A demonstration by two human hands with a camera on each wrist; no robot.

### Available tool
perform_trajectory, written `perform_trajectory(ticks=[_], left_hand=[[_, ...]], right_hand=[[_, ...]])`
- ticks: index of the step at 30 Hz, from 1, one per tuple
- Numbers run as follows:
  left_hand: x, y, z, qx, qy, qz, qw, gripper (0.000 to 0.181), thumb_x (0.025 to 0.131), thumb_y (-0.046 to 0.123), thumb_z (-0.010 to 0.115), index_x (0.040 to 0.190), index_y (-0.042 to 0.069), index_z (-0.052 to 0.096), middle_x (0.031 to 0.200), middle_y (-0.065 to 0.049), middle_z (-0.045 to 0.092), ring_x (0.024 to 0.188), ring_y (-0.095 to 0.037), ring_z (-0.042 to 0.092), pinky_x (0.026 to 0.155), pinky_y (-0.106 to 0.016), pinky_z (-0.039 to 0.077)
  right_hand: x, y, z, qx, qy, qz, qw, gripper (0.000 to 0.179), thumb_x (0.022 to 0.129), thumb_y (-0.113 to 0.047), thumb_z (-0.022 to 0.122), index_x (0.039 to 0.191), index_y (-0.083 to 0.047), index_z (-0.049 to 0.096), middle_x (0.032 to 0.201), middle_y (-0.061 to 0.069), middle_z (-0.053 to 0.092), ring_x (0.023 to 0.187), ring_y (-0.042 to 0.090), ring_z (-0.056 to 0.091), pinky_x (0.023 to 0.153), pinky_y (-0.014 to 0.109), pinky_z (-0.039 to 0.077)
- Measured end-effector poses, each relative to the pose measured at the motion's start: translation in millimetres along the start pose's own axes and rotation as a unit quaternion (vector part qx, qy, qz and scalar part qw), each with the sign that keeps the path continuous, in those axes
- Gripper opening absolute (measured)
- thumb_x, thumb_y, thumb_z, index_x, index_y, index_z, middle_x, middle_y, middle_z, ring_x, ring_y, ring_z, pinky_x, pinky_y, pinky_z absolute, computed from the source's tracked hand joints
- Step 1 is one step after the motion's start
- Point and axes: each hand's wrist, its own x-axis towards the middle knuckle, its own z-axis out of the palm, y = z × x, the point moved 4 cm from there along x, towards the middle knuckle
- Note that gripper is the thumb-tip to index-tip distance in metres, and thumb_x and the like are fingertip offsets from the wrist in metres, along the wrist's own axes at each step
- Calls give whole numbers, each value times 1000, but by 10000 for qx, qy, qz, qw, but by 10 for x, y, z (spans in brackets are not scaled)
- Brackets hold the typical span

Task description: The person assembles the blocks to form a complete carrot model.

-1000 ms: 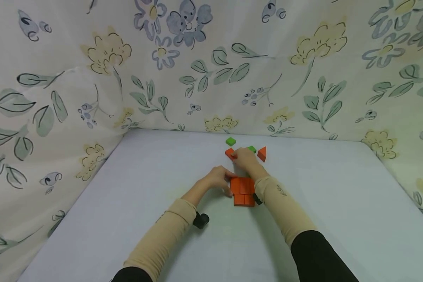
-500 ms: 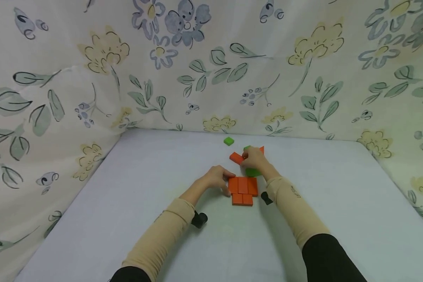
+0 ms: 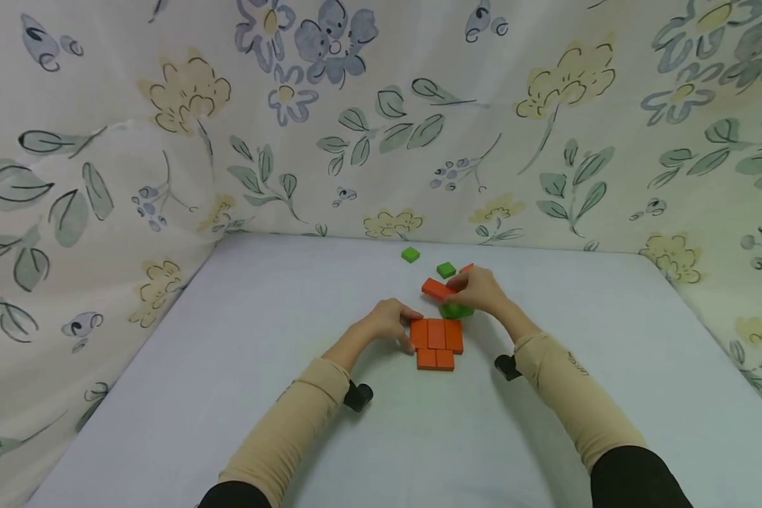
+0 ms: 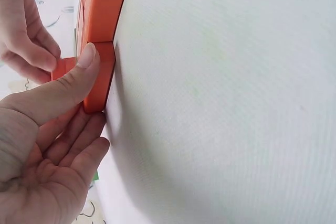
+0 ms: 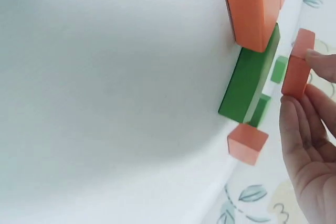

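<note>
My left hand (image 3: 387, 324) grips the left end of a flat group of orange blocks (image 3: 437, 335) laid in two rows. In the left wrist view its thumb presses the near face of the end block (image 4: 101, 85), with fingers on the other side. My right hand (image 3: 480, 291) pinches an orange rectangular block (image 3: 435, 289) between thumb and fingers. That block appears raised off the table in the right wrist view, beyond a long green block (image 5: 249, 80). This green block lies against the far side of the orange group and is partly hidden by my right hand in the head view.
Two small green blocks (image 3: 410, 255) (image 3: 446, 269) lie towards the back of the white table (image 3: 279, 296). An orange triangular block (image 3: 466, 268) is mostly hidden behind my right hand. A flowered cloth (image 3: 381, 127) hangs behind the table.
My right hand has moved to the right, carrying the orange block with it, and the long green block has come into view. My left hand has kept its place at the group.
</note>
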Motion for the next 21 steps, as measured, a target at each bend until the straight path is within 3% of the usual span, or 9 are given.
perform_trajectory(ticks=[5, 11, 21], left_hand=[[-13, 10, -12, 1, 51, 2, 10000, 63, 68, 8, 88, 127, 10, 66, 126, -6, 64, 112, -20, 55, 97, -36, 44], [-15, 5, -15, 3, 43, -19, 10000, 62, 68, 6, 87, 127, 9, 66, 126, -6, 64, 113, -19, 56, 96, -34, 44], [1, -10, 2, -63, 44, 5, 10000, 63, 68, 6, 88, 127, 9, 66, 125, -6, 65, 114, -20, 57, 96, -34, 45]], right_hand=[[-208, -7, -82, 345, -144, -191, 9991, 32, 81, -11, 78, 108, 6, 71, 98, 16, 71, 87, 26, 62, 77, 36, 53], [-504, -121, -116, 446, -608, -805, 9939, 29, 80, -7, 77, 107, 3, 73, 97, 9, 71, 85, 21, 64, 74, 31, 54], [-997, -362, 111, 637, -1202, -1842, 9734, 26, 77, -3, 78, 103, 2, 74, 97, 5, 70, 85, 16, 66, 75, 27, 55]])
